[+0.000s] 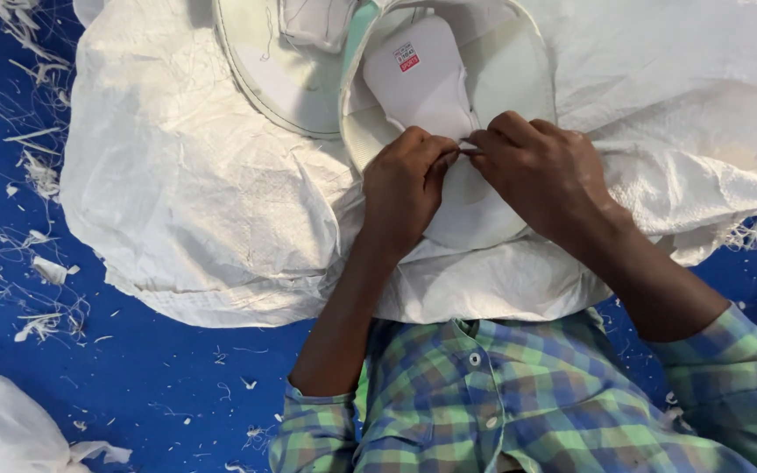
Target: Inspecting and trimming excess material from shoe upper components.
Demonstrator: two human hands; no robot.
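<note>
Trimming step, judging by pinched thread on white foam shoe insole (449,105) at twelve o'clock over white woven sack (203,201): left hand (405,188) and right hand (541,175) both clenched on it; steady pull needed next

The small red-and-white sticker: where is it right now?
Head view, upper centre: the sticker sits on the white insole, just above both hands, left hand and right hand.
</note>
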